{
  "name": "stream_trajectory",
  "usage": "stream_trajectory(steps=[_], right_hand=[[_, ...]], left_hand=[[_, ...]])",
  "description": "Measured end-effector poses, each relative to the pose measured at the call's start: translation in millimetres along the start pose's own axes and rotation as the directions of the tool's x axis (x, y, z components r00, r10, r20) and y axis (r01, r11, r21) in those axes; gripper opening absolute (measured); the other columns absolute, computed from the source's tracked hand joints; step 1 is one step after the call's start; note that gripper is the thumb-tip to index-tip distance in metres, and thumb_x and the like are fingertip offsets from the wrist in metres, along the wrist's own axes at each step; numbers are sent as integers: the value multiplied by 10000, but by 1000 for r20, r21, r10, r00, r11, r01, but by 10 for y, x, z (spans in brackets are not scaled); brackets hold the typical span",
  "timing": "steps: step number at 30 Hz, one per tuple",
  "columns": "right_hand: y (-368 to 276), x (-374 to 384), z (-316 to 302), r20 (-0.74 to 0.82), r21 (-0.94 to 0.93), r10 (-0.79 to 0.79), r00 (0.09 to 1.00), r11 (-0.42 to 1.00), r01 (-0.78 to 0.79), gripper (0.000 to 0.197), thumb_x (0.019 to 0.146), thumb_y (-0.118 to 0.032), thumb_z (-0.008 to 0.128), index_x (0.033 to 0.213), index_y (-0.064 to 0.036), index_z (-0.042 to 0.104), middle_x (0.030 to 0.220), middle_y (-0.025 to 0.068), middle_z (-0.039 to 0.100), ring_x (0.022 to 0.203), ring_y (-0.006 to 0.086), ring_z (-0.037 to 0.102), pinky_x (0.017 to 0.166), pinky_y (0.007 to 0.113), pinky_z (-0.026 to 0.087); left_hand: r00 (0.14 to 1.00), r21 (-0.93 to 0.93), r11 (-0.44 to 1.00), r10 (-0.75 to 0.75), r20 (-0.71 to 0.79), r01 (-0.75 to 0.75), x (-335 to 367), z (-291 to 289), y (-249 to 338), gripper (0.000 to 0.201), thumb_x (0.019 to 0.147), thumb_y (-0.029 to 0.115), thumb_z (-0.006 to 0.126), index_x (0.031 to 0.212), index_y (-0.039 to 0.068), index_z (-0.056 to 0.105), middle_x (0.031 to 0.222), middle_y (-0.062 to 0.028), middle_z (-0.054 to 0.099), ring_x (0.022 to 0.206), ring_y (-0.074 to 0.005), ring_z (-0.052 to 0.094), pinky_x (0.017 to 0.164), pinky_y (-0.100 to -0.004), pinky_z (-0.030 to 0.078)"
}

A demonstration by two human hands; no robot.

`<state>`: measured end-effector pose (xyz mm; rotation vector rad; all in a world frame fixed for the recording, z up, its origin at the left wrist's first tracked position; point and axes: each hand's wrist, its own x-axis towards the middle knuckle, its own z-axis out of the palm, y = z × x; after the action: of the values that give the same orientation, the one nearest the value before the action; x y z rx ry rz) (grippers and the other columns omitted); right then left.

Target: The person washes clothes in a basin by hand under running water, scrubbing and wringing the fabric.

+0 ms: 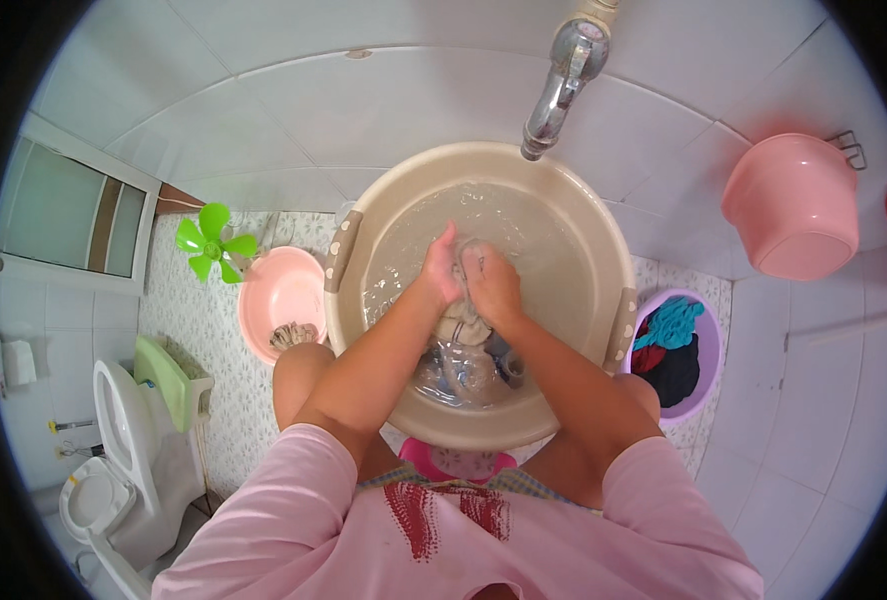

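I am watching both hands working in the large round beige plastic basin (573, 215) of water, which is sitting on the tiled floor between the person's knees, under the chrome tap (561, 85). The left hand (441, 270) and the right hand (491, 283) are pressing together at the middle of the basin, and the fingers of both are closing tightly around a bunched pale wet cloth (463, 322), knuckles touching. I am judging the step in hand to be scrubbing the cloth by rubbing one fistful against the other; the next move is calling for a shift of grip along the fabric to bring a fresh patch between the hands. The cloth is hanging from the fists toward the near side of the basin, so its long axis is running far to near, its loose end trailing under the water by some darker submerged pieces that I cannot make out clearly. To the left a small pink plastic bowl (281, 285) is holding a crumpled rag, and to the right a purple plastic tub (708, 345) is holding teal and dark clothes. A pink plastic bucket (793, 205) is standing farther right.
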<state>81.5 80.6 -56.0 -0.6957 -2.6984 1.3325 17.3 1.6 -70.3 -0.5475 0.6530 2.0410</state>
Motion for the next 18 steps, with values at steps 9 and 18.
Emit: stream_trajectory(steps=[9,18], right_hand=[[-149,37,-83,-92,-236,-214,972,953,188,261,803,-325,523,835,-88,628,685,179,608,630,375,582,612,454,463],[703,410,-31,-177,-411,-255,951,897,164,253,822,-246,489,917,-27,574,960,219,579,896,360,564,772,447,445]], left_hand=[[996,248,965,-78,-32,83,-53,134,-197,481,884,426,431,1102,3,503,1032,-152,585,953,-274,567,853,-418,442],[955,997,45,286,-74,64,-182,9,89,418,858,294,483,1150,-4,482,972,-182,602,880,-302,591,781,-398,456]])
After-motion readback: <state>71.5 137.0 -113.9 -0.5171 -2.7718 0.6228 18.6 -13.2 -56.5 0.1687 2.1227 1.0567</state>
